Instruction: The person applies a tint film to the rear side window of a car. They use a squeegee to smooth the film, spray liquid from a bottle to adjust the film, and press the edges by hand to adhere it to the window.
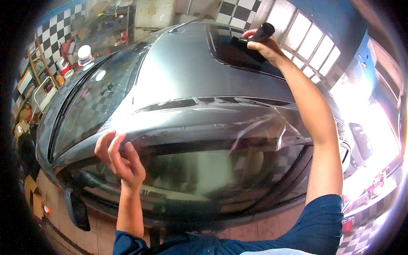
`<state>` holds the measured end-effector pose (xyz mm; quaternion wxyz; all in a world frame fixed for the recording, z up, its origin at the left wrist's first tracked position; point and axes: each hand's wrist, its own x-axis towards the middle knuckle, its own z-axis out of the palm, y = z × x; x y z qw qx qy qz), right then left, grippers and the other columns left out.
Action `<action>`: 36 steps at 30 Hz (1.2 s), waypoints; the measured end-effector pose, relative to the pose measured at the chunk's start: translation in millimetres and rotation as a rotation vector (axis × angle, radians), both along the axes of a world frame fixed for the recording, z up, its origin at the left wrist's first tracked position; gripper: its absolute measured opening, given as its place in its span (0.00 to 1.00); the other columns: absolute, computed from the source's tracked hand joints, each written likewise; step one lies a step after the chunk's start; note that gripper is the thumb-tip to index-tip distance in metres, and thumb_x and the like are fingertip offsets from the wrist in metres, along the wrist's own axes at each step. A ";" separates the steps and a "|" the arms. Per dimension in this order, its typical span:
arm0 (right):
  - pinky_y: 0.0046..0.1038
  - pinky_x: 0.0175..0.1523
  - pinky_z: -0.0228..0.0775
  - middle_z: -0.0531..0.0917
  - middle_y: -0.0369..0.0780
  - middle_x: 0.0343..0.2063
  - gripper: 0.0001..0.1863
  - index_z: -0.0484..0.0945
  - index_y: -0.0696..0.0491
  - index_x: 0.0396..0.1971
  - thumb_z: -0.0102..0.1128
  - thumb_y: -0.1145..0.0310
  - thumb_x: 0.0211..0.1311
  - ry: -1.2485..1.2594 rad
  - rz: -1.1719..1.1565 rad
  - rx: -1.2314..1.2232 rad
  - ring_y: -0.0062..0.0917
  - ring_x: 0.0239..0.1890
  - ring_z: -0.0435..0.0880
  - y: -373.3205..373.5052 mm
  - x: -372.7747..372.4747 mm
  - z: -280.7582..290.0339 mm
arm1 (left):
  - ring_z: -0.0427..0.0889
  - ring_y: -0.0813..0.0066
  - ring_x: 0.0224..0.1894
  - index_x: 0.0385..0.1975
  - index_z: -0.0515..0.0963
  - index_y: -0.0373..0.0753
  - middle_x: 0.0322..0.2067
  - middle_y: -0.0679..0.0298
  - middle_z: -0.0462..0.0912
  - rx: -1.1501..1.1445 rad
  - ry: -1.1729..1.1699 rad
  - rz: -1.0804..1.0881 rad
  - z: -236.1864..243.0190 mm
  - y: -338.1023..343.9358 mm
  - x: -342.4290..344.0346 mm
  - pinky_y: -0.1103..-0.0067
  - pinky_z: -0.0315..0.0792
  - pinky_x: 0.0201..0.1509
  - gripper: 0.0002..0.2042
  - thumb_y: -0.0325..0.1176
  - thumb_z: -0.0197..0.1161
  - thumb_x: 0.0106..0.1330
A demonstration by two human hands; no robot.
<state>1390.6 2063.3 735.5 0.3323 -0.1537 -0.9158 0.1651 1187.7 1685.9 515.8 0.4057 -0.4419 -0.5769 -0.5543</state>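
A grey car fills the view, with its roof point(178, 72) stretching away from me. My right hand point(261, 44) reaches over to the dark glass roof panel point(231, 46) and is closed round a black tool point(266, 30) with a thick rounded end; its other end is partly hidden by the hand and dark against the glass. My left hand point(123, 159) hovers near the windshield pillar with its fingers apart and slightly curled, holding nothing. Wrinkled clear film point(278, 127) hangs along the roof edge over the side window point(191, 170).
A black side mirror point(77, 210) juts out at the lower left. Beyond the windshield point(100, 85) stand a white bucket point(84, 55), a wooden ladder point(38, 59) and cluttered shelves point(114, 25). Cardboard boxes point(33, 195) lie on the left. Bright windows point(310, 38) are at the back right.
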 end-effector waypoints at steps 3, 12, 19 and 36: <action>0.29 0.52 0.65 0.81 0.37 0.35 0.13 0.81 0.51 0.35 0.64 0.63 0.49 -0.111 -0.104 0.013 0.26 0.44 0.76 -3.4 -13.3 -1.9 | 0.66 0.58 0.49 0.39 0.72 0.34 0.45 0.54 0.71 -0.019 0.002 0.014 4.0 -0.2 2.8 0.66 0.57 0.55 0.08 0.28 0.53 0.62; 0.26 0.46 0.68 0.83 0.38 0.31 0.11 0.83 0.53 0.32 0.62 0.64 0.49 -0.057 -0.074 0.076 0.23 0.38 0.79 -46.8 -14.4 -17.8 | 0.66 0.60 0.51 0.42 0.71 0.33 0.46 0.53 0.70 -0.049 0.019 0.009 2.8 -2.0 1.9 0.68 0.58 0.56 0.09 0.24 0.50 0.64; 0.23 0.47 0.66 0.81 0.36 0.31 0.10 0.81 0.54 0.32 0.63 0.66 0.50 -0.090 0.059 -0.074 0.19 0.38 0.77 -83.5 7.5 -9.5 | 0.67 0.59 0.50 0.42 0.71 0.34 0.45 0.54 0.71 -0.044 0.025 0.042 5.4 -5.8 0.2 0.68 0.59 0.55 0.09 0.25 0.52 0.62; 0.22 0.47 0.67 0.81 0.36 0.33 0.11 0.80 0.56 0.34 0.64 0.66 0.52 -0.146 0.117 -0.046 0.19 0.39 0.77 -85.1 5.6 -9.7 | 0.68 0.59 0.48 0.41 0.72 0.34 0.44 0.54 0.72 -0.044 0.036 0.037 8.1 -4.8 3.3 0.67 0.58 0.55 0.09 0.25 0.53 0.61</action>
